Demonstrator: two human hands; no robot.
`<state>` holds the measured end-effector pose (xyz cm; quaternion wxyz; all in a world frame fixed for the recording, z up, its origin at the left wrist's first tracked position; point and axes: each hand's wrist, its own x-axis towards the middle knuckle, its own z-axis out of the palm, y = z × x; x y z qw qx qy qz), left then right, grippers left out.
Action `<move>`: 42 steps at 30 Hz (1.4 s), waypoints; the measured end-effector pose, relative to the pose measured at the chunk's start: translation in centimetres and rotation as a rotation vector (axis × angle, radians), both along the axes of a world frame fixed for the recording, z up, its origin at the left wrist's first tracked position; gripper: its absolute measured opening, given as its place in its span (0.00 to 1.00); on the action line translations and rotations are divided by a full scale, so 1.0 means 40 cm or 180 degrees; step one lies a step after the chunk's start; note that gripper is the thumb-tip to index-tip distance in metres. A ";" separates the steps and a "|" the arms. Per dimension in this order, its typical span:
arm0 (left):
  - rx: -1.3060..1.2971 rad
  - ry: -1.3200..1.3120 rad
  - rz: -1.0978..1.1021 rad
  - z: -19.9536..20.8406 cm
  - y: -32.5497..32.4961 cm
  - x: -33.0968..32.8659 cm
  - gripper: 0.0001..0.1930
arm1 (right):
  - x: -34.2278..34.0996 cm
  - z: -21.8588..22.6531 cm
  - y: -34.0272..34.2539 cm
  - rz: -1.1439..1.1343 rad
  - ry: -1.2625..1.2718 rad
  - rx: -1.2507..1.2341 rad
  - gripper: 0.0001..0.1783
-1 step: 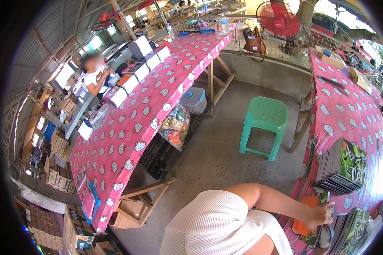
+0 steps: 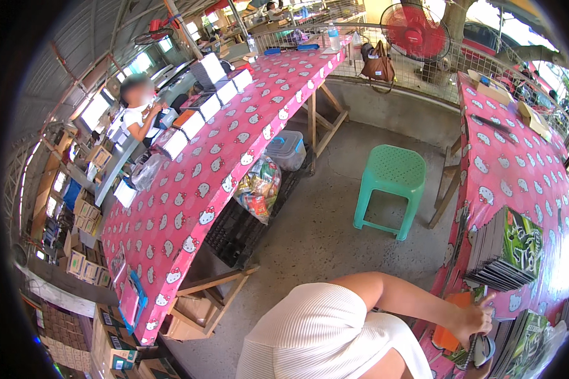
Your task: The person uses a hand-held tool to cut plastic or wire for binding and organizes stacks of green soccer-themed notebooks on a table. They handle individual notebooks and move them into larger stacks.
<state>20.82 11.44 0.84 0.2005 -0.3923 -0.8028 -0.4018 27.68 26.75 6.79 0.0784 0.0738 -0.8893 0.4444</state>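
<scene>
My left arm reaches across to the pink patterned table on the right. My left hand is bent over the edge of an orange flat piece, one finger stretched out and the others curled. What those curled fingers hold, if anything, is hidden. Just below it sits a rounded grey object whose kind I cannot make out, beside a dark spiral wire edge. A bit of my right hand shows under the grey object at the lower rim; its fingers are hidden. Green-and-black covered booklets lie next to my hands.
A stack of similar booklets stands farther up this table. A green plastic stool is on the floor between the tables. The long left table bears white book stacks; a person sits beyond it.
One finger of my left hand has straightened and lifted away from the others. The hand stays at the orange piece, and the view has shifted only slightly.
</scene>
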 end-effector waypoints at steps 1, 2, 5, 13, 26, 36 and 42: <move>-0.0017 0.0236 0.0261 0.002 -0.014 -0.001 0.25 | 0.006 -0.005 -0.003 0.0001 -0.0030 -0.0001 0.17; -0.0034 0.0471 0.0519 0.006 -0.025 -0.006 0.26 | -0.001 0.000 -0.001 0.0009 -0.0032 0.0001 0.18; -0.0010 0.0082 0.0303 0.031 -0.066 -0.026 0.26 | -0.001 0.001 -0.002 0.0013 -0.0073 -0.0036 0.18; 0.0188 -0.0589 0.0043 0.022 -0.111 -0.031 0.19 | -0.018 0.002 0.006 0.0028 -0.0206 -0.0283 0.20; 0.1200 -0.1413 0.0015 0.025 -0.176 -0.090 0.23 | -0.166 -0.115 0.030 -0.0121 -0.0317 -0.0490 0.28; 0.2482 -0.3419 -0.0985 -0.021 -0.229 -0.108 0.11 | -0.153 -0.053 0.022 0.0464 -0.0486 -0.1225 0.22; 0.2053 -0.3652 -0.1020 -0.024 -0.250 -0.137 0.09 | -0.180 -0.046 0.009 0.0205 -0.0417 -0.0929 0.23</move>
